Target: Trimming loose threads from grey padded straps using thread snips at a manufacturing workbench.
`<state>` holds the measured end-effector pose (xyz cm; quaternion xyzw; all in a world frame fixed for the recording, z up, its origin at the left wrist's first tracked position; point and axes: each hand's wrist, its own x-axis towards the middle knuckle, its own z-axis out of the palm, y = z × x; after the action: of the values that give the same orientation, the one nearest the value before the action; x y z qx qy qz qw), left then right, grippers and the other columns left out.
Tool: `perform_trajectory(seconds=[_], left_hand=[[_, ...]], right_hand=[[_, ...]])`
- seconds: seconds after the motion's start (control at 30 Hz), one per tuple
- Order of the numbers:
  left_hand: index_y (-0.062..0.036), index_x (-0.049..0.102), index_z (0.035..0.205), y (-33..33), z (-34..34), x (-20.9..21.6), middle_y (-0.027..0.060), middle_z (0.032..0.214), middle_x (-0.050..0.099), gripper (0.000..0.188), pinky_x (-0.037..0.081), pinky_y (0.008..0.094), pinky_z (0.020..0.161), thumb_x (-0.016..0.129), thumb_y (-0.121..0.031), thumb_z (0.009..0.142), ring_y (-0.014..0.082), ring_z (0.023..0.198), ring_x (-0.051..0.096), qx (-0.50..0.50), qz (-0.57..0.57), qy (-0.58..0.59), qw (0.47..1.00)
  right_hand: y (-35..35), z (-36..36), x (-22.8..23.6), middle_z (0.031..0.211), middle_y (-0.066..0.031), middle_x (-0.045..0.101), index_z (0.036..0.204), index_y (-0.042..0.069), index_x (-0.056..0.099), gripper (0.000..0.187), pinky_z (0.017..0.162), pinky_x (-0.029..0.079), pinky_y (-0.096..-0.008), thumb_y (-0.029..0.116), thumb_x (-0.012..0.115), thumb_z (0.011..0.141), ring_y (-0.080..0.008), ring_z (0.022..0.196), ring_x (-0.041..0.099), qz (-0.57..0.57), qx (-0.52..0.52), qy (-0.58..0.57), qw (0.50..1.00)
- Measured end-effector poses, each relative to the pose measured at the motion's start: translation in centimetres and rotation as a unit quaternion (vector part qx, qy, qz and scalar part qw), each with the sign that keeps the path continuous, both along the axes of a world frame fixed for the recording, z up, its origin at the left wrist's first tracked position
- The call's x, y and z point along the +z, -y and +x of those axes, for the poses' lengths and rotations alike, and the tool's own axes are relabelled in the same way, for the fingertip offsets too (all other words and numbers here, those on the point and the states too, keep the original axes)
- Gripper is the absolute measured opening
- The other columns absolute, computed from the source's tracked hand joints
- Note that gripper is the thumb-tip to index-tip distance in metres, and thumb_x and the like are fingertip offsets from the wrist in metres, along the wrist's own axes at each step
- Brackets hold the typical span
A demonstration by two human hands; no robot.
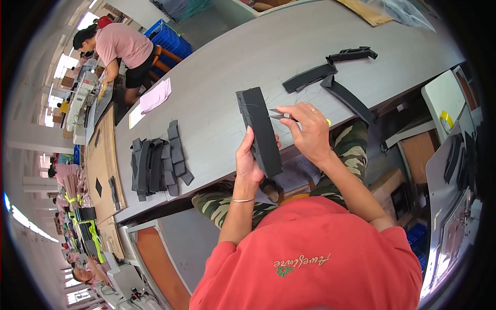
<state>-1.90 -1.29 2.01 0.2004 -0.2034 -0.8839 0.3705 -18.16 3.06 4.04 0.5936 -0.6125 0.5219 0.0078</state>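
Head view showed the left hand (250, 161) gripping a black fabric strip (260, 130) above the grey surface (217, 88) while right-hand fingers (289, 114) pinched small snips (275, 116) at its edge, trimming apparently underway, a finished-looking pile (157, 165) at nine o'clock, other strips (330, 75) at one o'clock.

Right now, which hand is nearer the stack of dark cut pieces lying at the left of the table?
Left. The left hand, gripping the long black piece, is closer to the stack. The right hand, holding small snips, sits farther off, beyond the held piece.
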Motion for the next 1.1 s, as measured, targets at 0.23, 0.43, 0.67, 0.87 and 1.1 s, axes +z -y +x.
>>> perform_trajectory(seconds=[0.23,0.43,0.67,0.87,1.1], left_hand=[[-0.005,0.053,0.115,-1.1,-0.3,0.2,0.015,0.094,0.063,0.036,0.054,0.0361,0.071,0.044,-0.036,0.099,0.0255,0.08,0.063,0.035,-0.02,0.056,0.998],[-0.0041,0.054,0.112,-1.4,-0.1,-0.1,0.0171,0.09,0.064,0.039,0.056,0.0347,0.065,0.044,-0.039,0.098,0.025,0.074,0.065,0.057,-0.031,0.091,0.994],[-0.0026,0.057,0.107,0.9,1.0,0.9,0.0128,0.09,0.064,0.04,0.053,0.0309,0.063,0.046,-0.04,0.097,0.0209,0.074,0.062,0.1,-0.06,0.122,0.986],[-0.0041,0.056,0.108,0.7,0.4,1.9,0.0127,0.09,0.065,0.035,0.053,0.0312,0.067,0.046,-0.036,0.098,0.0201,0.077,0.064,0.119,-0.06,0.114,0.984],[-0.0072,0.054,0.106,0.3,0.1,1.9,0.0131,0.087,0.065,0.029,0.054,0.0326,0.068,0.046,-0.034,0.099,0.0192,0.076,0.065,0.124,-0.049,0.097,0.986]], right_hand=[[0.2,1.0,0.5,0.082,-0.0063,0.063,0.097,0.01,0.067,0.016,0.063,0.044,-0.0355,0.012,0.065,0.082,-0.0271,0.072,0.057,-0.007,-0.025,-0.001,1.0],[0.6,0.5,0.2,0.083,-0.0033,0.067,0.097,0.01,0.067,0.014,0.063,0.046,-0.0303,0.016,0.064,0.084,-0.0209,0.072,0.062,0.082,-0.014,0.23,0.97],[-1.9,-0.5,1.4,0.088,-0.0063,0.068,0.1,0.009,0.067,0.017,0.068,0.048,-0.0289,0.013,0.062,0.084,-0.0207,0.077,0.062,0.109,0.161,0.175,0.965],[-2.9,0.5,0.6,0.079,-0.0042,0.063,0.097,0.012,0.068,0.022,0.064,0.046,-0.0329,0.007,0.068,0.075,-0.023,0.069,0.056,0.074,0.163,0.068,0.981],[-2.7,1.8,0.3,0.073,-0.0053,0.061,0.096,0.008,0.069,0.024,0.06,0.043,-0.0324,0.002,0.068,0.073,-0.0228,0.065,0.053,0.027,0.127,0.02,0.991]])
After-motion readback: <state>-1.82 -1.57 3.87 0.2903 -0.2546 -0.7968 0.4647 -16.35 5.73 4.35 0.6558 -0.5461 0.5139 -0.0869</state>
